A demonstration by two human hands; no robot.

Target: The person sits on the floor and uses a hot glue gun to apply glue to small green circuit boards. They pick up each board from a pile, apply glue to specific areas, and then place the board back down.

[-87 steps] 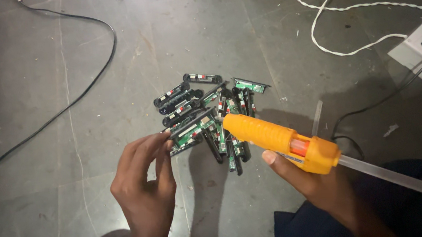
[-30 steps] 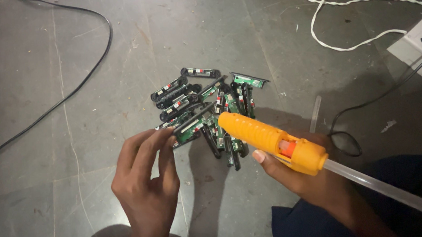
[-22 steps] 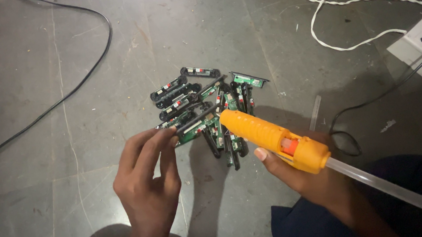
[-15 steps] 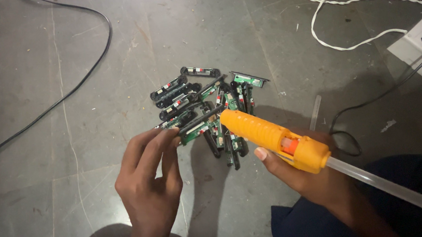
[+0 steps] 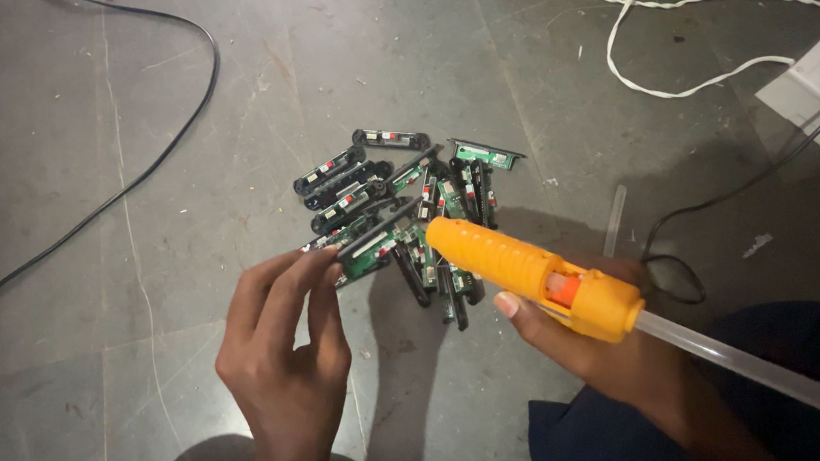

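Note:
My left hand pinches one small green circuit board with a black front panel by its left end, holding it just above the floor. My right hand grips an orange hot glue gun, a clear glue stick sticking out of its back. The gun's nozzle points at the right end of the held board, touching or almost touching it. Behind them, a pile of several similar boards lies on the grey floor.
A loose clear glue stick lies right of the pile. A white power strip with a plugged black cable sits at the far right, a white cord above it. A black cable curves across the left floor. My dark trouser leg is at the bottom right.
The glue gun's nozzle has edged left and down to the end of the held board. My left hand has kept the board in nearly the same place.

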